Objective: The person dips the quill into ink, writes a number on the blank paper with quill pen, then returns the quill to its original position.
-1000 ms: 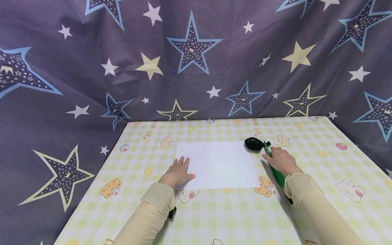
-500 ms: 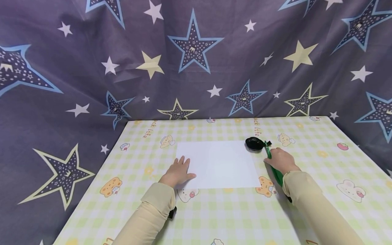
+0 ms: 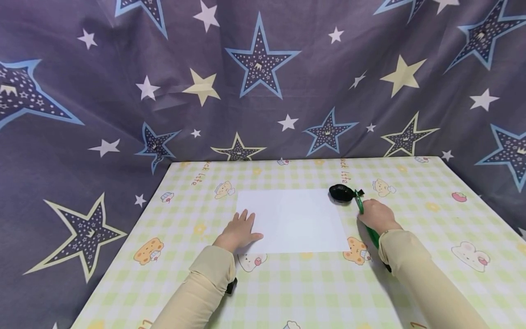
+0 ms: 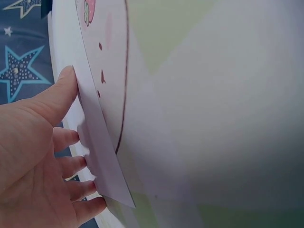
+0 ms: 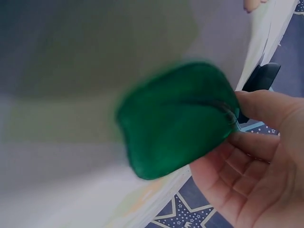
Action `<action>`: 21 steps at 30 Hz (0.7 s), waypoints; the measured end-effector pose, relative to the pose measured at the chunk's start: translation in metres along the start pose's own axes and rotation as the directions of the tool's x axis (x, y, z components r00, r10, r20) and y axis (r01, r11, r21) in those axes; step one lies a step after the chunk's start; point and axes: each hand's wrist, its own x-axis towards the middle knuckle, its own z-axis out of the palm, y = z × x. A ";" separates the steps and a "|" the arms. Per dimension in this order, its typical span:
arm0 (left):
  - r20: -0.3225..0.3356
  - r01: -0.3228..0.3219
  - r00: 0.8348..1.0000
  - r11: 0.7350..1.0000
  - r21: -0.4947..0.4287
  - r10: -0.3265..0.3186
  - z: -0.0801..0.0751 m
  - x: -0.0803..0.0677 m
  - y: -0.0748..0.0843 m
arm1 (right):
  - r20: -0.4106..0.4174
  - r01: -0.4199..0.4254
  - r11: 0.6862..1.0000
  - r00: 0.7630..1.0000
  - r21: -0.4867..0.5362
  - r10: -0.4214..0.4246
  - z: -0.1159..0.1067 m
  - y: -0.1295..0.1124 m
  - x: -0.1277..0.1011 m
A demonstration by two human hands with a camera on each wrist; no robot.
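Observation:
A white sheet of paper [image 3: 293,219] lies flat on the checked tablecloth. My left hand [image 3: 239,232] rests flat on its near left corner with fingers spread; the left wrist view shows the fingers [image 4: 71,166] under the lifted paper edge [image 4: 102,156]. My right hand [image 3: 376,214] lies to the right of the sheet, its fingers curled round a long green tool [image 3: 373,236]. The tool's thick green body [image 5: 175,118] fills the right wrist view beside the palm [image 5: 256,156]. A small black dish [image 3: 340,193] sits at the sheet's far right corner, touching the tool's tip.
The table [image 3: 287,292] has a green and yellow checked cloth printed with cartoon animals. A dark star-patterned curtain [image 3: 263,91] hangs round its far and side edges. The black dish [image 5: 261,78] shows behind my right fingers.
My right hand has drawn in slightly over the green tool. The left hand and the paper have not moved.

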 end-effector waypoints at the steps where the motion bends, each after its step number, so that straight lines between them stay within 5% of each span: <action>1: 0.001 0.001 1.000 1.000 -0.001 -0.001 0.000 0.000 0.000 | 0.002 -0.004 1.000 1.000 0.004 0.004 0.000 0.000 0.000; 9: 0.004 0.011 1.000 1.000 -0.002 -0.011 0.000 0.000 0.000 | -0.005 -0.025 0.997 1.000 0.075 0.025 -0.002 0.006 0.000; 21: 0.008 0.008 1.000 1.000 -0.004 -0.008 0.001 0.001 -0.001 | -0.101 0.077 0.968 0.993 0.238 -0.054 -0.011 0.014 -0.006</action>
